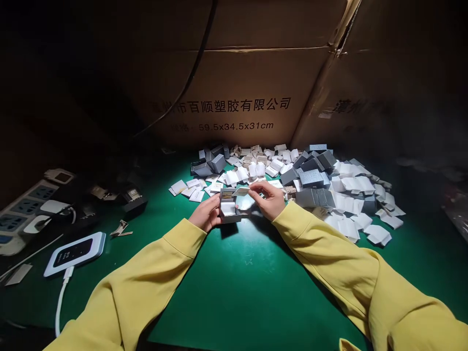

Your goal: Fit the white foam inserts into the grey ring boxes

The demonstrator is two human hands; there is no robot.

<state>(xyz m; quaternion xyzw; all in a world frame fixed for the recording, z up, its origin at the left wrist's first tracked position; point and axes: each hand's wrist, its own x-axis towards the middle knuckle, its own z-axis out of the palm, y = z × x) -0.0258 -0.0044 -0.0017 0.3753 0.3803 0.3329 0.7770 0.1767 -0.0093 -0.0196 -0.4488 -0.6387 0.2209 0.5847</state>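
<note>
My left hand (205, 213) grips a small grey box (229, 219) by its left side, just above the table. The box is open, and a white lining or folded paper (228, 208) shows inside it. Between the thumb and fingers of my right hand (269, 199) is a small white folded paper (241, 191), pinched at its right end and held over the box's upper right edge. Behind my hands lie loose folded white papers (258, 169). Grey boxes (311, 178) are piled to the right, and more grey boxes (212, 162) sit at the back left.
Large cardboard cartons (234, 73) stand behind the green table (234, 292), and a dark cable (193, 68) hangs before them. To the left are a power strip (27, 207) with plugs, a white device (75, 253) with a cable, and a dark open box (134, 201).
</note>
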